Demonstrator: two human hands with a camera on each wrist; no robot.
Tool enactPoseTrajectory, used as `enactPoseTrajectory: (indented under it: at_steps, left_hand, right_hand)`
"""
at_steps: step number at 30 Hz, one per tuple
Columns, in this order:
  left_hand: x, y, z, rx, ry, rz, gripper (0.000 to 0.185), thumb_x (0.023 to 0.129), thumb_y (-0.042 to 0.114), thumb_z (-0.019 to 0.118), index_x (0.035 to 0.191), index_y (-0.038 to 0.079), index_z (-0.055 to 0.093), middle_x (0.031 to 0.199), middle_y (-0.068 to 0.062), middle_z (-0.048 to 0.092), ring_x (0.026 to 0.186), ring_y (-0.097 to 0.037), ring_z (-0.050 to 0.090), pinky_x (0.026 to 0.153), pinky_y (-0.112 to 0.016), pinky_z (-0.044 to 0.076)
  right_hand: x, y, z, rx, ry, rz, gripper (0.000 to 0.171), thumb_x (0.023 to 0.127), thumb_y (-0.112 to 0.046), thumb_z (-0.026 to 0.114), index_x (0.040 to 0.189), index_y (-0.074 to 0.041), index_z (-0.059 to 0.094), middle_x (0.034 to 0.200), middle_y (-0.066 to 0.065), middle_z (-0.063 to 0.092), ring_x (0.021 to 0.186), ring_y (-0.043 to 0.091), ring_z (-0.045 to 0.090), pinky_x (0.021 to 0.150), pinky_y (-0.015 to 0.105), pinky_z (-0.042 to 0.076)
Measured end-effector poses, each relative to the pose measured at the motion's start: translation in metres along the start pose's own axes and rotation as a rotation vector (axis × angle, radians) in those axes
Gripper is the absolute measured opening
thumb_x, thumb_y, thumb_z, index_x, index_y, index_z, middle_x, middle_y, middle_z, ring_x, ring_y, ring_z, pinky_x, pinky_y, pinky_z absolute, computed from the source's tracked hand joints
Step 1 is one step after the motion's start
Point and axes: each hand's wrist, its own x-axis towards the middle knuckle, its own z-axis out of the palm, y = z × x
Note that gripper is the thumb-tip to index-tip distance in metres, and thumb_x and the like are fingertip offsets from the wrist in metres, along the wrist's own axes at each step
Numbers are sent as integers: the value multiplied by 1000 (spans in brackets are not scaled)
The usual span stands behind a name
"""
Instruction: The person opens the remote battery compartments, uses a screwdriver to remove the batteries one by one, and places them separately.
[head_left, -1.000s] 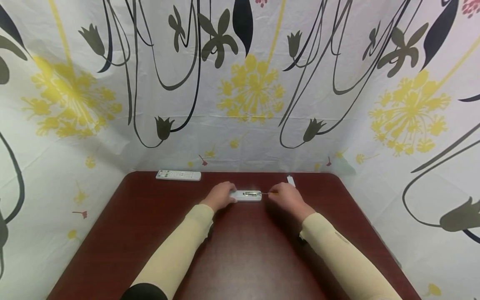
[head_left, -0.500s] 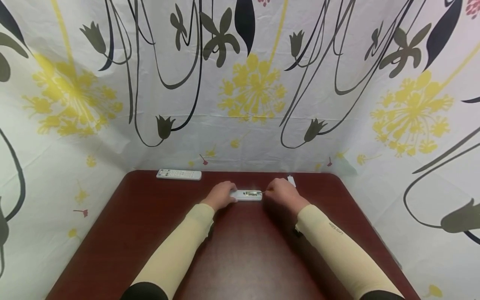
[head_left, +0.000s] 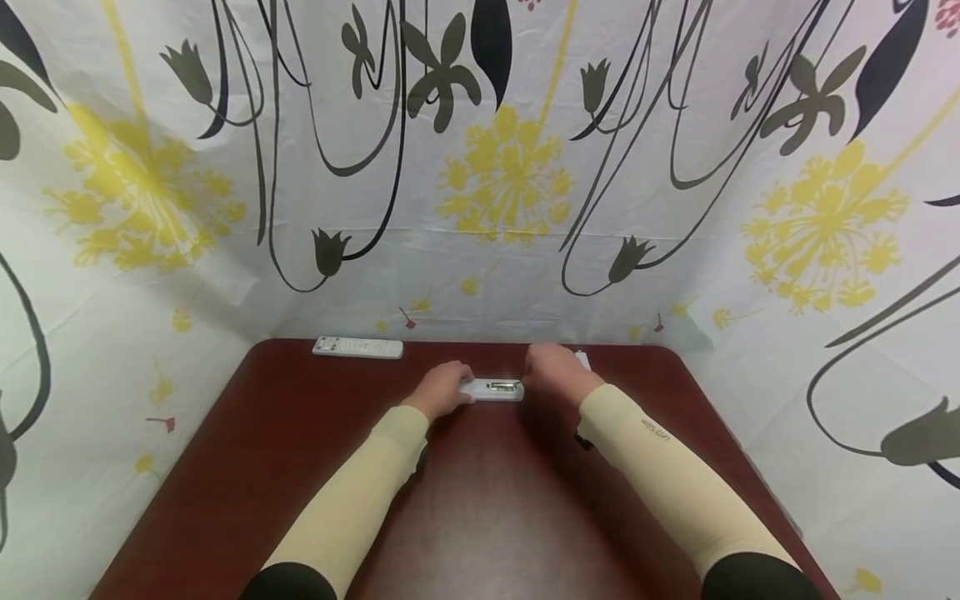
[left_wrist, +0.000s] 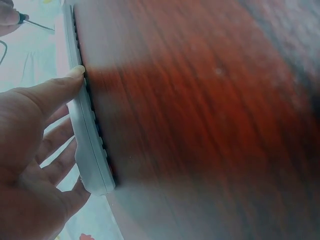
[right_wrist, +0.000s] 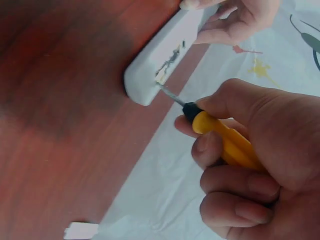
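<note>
A white remote control [head_left: 493,389] lies face down on the dark red table [head_left: 480,500], its battery bay open. My left hand [head_left: 442,390] holds its left end, thumb on the near edge and fingers behind it; the remote [left_wrist: 87,130] shows edge-on against that left hand [left_wrist: 37,150]. My right hand [right_wrist: 250,160] grips a yellow-handled screwdriver [right_wrist: 225,140], and the metal tip [right_wrist: 162,87] touches the open bay of the remote [right_wrist: 160,57]. From the head camera the right hand [head_left: 551,371] covers the tool.
A second white remote [head_left: 357,347] lies at the table's far left edge. A small white battery cover [head_left: 582,360] lies behind my right hand, and it shows again as the white cover [right_wrist: 80,230]. A floral curtain [head_left: 480,167] walls in the table.
My right hand moved left and slightly away from me, bringing the screwdriver tip in to the remote's open bay. The left hand and the remote stayed put.
</note>
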Motion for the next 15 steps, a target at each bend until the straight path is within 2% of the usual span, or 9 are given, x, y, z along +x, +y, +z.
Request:
enactPoseTrajectory:
  at_steps: [4, 7, 11, 15]
  left_hand:
    - [0, 0, -3, -5, 5, 10, 35, 99, 21, 88, 128, 6, 76, 125, -10, 72, 120, -29, 67, 109, -45, 54]
    - [2, 0, -3, 1, 11, 8, 34, 98, 21, 88, 127, 7, 76, 123, -9, 72, 119, -29, 68, 109, -45, 54]
    - [4, -2, -1, 0, 11, 6, 34, 97, 22, 89, 125, 8, 77, 122, -8, 73, 117, -28, 68, 109, -45, 54]
    - [4, -1, 1, -8, 9, 6, 34, 97, 22, 89, 125, 8, 77, 122, -8, 73, 116, -27, 68, 109, -45, 54]
  right_hand:
    - [11, -12, -10, -140, -14, -56, 27, 98, -7, 76, 77, -14, 60, 71, -3, 52, 67, 17, 50, 67, 39, 51]
    - [20, -20, -15, -196, -52, -79, 13, 98, -9, 79, 92, -11, 68, 83, 1, 65, 76, 20, 62, 75, 41, 58]
    - [28, -26, -17, -215, -106, -57, 12, 98, -12, 81, 95, -10, 69, 87, 3, 68, 77, 20, 61, 73, 41, 56]
    - [31, -24, -17, -204, -117, -49, 13, 96, -13, 81, 93, -11, 68, 87, 3, 67, 77, 21, 61, 72, 42, 56]
